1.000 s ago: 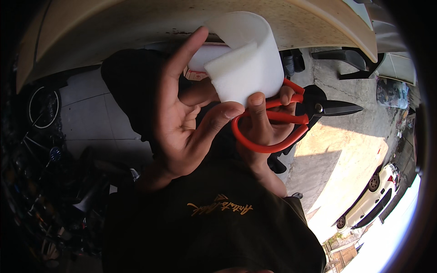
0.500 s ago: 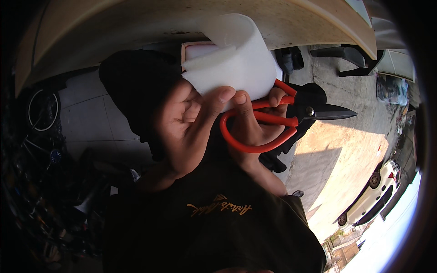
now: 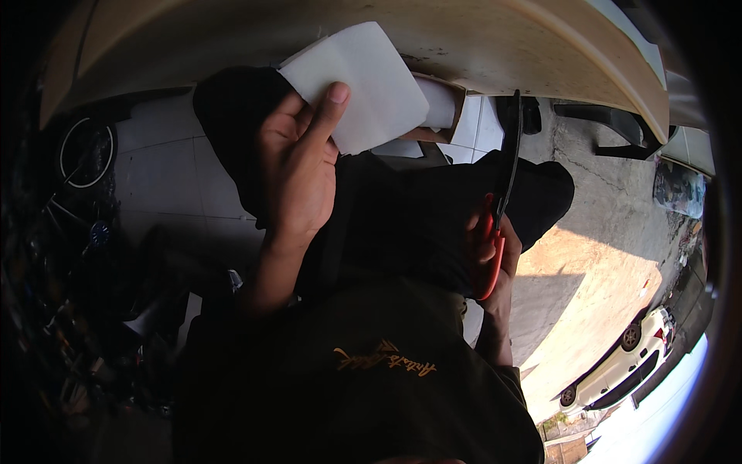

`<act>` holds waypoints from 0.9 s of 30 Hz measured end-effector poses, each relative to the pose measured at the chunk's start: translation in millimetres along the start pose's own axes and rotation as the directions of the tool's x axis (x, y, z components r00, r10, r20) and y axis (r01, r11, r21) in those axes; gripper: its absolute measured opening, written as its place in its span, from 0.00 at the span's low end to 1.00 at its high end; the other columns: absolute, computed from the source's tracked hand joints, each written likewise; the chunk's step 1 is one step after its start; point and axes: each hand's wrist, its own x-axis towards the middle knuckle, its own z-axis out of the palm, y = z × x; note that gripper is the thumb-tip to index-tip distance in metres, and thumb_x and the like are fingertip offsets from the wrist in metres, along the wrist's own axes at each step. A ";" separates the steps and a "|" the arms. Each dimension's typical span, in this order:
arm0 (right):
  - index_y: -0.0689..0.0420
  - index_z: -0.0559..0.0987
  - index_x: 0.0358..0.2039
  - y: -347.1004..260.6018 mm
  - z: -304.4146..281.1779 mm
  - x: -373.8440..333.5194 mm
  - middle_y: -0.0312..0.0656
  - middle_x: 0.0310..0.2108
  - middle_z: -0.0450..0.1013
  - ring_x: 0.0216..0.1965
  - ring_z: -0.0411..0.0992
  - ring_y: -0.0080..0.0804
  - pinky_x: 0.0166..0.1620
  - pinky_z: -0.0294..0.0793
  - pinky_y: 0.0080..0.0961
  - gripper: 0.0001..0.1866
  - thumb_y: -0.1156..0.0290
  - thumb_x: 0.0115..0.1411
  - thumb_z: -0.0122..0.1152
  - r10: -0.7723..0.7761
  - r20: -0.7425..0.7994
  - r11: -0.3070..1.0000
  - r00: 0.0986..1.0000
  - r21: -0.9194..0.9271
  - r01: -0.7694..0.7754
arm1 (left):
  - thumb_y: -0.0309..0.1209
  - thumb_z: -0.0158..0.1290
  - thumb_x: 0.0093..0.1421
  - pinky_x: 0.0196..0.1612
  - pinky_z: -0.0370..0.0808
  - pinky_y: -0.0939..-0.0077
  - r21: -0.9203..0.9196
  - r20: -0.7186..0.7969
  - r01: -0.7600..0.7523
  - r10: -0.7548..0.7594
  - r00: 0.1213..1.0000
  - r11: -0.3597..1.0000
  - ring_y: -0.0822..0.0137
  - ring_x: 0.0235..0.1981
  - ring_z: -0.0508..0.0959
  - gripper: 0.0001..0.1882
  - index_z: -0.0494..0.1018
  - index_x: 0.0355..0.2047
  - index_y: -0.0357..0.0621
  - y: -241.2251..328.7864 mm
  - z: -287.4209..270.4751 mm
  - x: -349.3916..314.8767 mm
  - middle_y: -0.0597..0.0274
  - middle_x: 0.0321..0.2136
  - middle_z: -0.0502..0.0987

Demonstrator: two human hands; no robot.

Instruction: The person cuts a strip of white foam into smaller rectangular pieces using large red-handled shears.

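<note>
Grasping white pad (image 3: 363, 93) in L hand (image 3: 309, 143), w/ thumb laid flat on upper face & other fingers mostly hidden underneath. Holding it up beyond lap (image 3: 386, 197), upper ctr of view; roughly square, so w/o clear long axis. Can't tell single sheet from folded layers.

Gripping red-handled scissors (image 3: 508, 166) in R hand (image 3: 495, 240), w/ fingers curled round handle, over R side of lap. Seen almost edge-on, so can't tell if blades open or closed.

Main relation: from R hand, must look up & to L for pad, well apart. From L hand, no gap at all, so nearer by far. Running scissors' long axis away from torso (image 3: 348, 410), up the view w/ slight R lean, i.e. alongside pad's R side, not aimed at it. Roughly level w/ pad at tip, but apart.

Partly covered by pad: open box (image 3: 458, 116), brown-rimmed, white inside; can't tell if touching. Across top: beige worktop (image 3: 232, 39).
</note>
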 end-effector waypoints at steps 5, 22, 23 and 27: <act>0.60 0.70 0.40 2.1 -13.1 -14.4 0.31 0.17 0.61 0.21 0.61 0.21 0.27 0.59 0.22 0.39 0.35 0.44 0.67 0.166 0.179 0.970 0.970 -0.209 -0.128 | 0.33 0.54 0.63 0.45 0.74 0.76 0.001 -0.016 0.012 -0.012 1.000 1.000 0.73 0.41 0.77 0.17 0.71 0.46 0.31 -3.5 7.2 -2.6 0.58 0.40 0.77; 0.62 0.72 0.46 -20.6 0.6 12.8 0.40 0.21 0.67 0.19 0.64 0.29 0.27 0.64 0.29 0.45 0.41 0.35 0.74 0.198 0.385 0.919 0.901 -0.393 -0.035 | 0.28 0.55 0.61 0.45 0.71 0.80 0.044 -0.031 -0.078 0.079 0.996 0.996 0.75 0.40 0.76 0.15 0.72 0.45 0.31 -7.8 21.4 -11.5 0.59 0.39 0.78; 0.62 0.72 0.45 -21.8 1.0 14.9 0.39 0.20 0.67 0.19 0.63 0.28 0.27 0.63 0.28 0.45 0.40 0.35 0.73 0.211 0.384 0.919 0.899 -0.392 -0.048 | 0.28 0.56 0.60 0.44 0.70 0.81 0.032 -0.045 -0.076 0.078 0.996 0.997 0.76 0.38 0.76 0.13 0.73 0.43 0.31 -6.1 25.0 -12.2 0.59 0.37 0.78; 0.62 0.72 0.42 -25.2 6.1 17.6 0.37 0.17 0.64 0.18 0.61 0.26 0.26 0.60 0.27 0.44 0.35 0.36 0.70 0.192 0.367 0.940 0.910 -0.336 -0.063 | 0.27 0.59 0.58 0.45 0.69 0.81 0.004 -0.030 -0.091 0.091 0.995 0.996 0.76 0.38 0.76 0.12 0.74 0.40 0.31 -8.5 25.3 -11.3 0.59 0.35 0.78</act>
